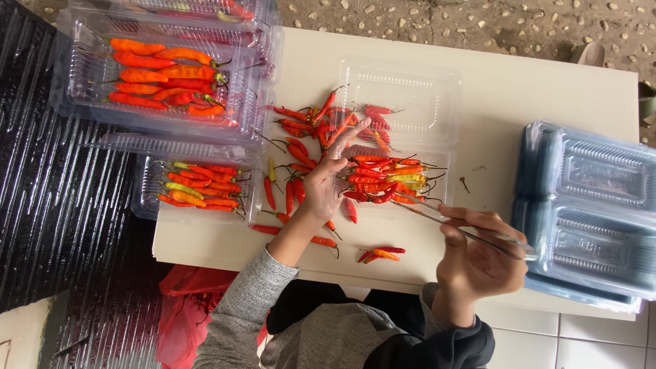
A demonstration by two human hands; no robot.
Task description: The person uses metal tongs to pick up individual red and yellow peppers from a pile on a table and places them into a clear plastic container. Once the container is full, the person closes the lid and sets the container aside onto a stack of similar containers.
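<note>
My left hand lies over the left edge of an open clear plastic clamshell box, fingers spread and touching red chillies. Its lower half holds a row of red, orange and yellow chillies. My right hand grips long metal tongs, whose tips reach the chillies at the box's lower edge. A loose pile of red chillies lies on the white table just left of the box, and a few more chillies lie near the front edge.
Filled clear boxes of chillies are stacked at the left, with another filled box below them. A stack of empty clear boxes sits at the right. A red plastic bag hangs below the table.
</note>
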